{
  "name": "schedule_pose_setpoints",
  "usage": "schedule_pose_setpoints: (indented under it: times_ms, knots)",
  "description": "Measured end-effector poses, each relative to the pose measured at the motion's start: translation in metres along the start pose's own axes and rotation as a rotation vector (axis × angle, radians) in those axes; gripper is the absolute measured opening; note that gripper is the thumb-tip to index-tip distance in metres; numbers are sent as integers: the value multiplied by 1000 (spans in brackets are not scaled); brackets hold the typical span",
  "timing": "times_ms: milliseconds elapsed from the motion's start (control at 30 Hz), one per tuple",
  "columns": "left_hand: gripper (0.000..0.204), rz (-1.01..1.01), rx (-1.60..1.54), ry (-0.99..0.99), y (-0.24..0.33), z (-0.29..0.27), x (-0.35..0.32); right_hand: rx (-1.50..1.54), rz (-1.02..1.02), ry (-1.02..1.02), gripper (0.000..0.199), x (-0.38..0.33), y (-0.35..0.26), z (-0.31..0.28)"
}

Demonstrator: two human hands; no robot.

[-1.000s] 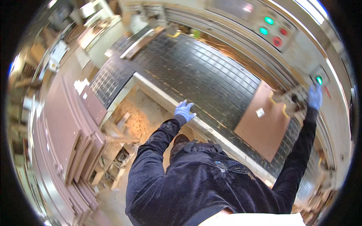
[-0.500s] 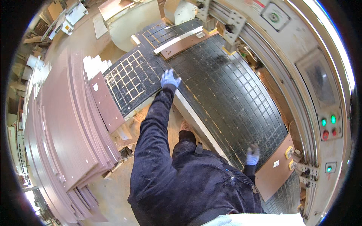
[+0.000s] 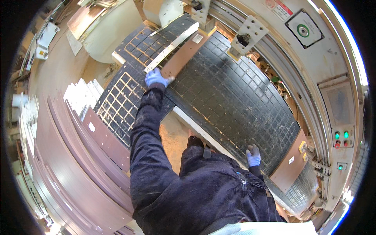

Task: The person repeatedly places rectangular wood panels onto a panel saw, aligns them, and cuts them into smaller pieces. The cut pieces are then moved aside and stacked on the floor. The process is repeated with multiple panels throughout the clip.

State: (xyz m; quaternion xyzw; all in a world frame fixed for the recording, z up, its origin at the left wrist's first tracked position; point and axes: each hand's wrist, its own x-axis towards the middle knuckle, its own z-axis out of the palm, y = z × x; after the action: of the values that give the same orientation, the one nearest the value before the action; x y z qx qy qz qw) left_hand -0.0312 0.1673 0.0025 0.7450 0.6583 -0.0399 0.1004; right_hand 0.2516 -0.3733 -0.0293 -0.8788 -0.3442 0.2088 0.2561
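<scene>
My left hand (image 3: 157, 78), in a blue glove, reaches forward to the near end of a brown board (image 3: 182, 55) and the white strip (image 3: 172, 46) along its left side. Its thumb sticks out sideways by the board's end; whether it touches is hard to tell, and nothing shows in its grasp. Lower right, my gloved right hand (image 3: 253, 155) hovers over the near edge of the black grooved machine bed (image 3: 231, 105), fingers apart and holding nothing. Farther right, another brown board (image 3: 289, 162) lies across the bed beneath yellow-edged clamps (image 3: 302, 147).
Stacked brown panels (image 3: 70, 156) stand at my left. The machine's grey housing (image 3: 333, 47) curves along the right, with a control panel of lit green buttons (image 3: 337, 135). A perforated metal bracket (image 3: 247, 35) hangs over the bed's far side. A rounded pale bin (image 3: 113, 35) stands ahead.
My left hand has moved forward and left to the far board's near end. My right hand has drawn slightly away from the right-hand board. The whole view has shifted.
</scene>
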Motion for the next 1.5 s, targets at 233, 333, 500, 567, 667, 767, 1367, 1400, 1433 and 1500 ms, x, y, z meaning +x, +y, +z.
schedule_pose_setpoints:
  times_ms: [233,333,500,567,667,767,1367,1400,1433,1500]
  knots:
    - [44,1047,-286,-168,63,43,-124,153,116,17,53,16,-12,24]
    - [64,915,-340,-121,111,58,-100,208,115,90,54,15,0,27]
    - [89,859,-129,3,181,46,-46,201,156,119,46,25,-10,13]
    - [93,890,-50,-21,207,38,-29,146,157,147,43,42,0,7]
    - [99,1007,98,19,240,38,-6,572,75,257,37,98,-16,2]
    - [103,1124,177,-47,258,44,7,229,-103,234,33,181,-51,-22]
    - [88,1032,-189,147,207,75,6,318,-185,-274,32,335,-148,56]
    - [88,1029,-202,147,210,76,4,549,-254,-314,33,357,-128,85]
    - [87,1005,-207,151,207,79,4,876,53,-529,30,376,-141,74]
    - [88,999,-195,121,206,81,4,1227,519,-585,27,408,-152,44]
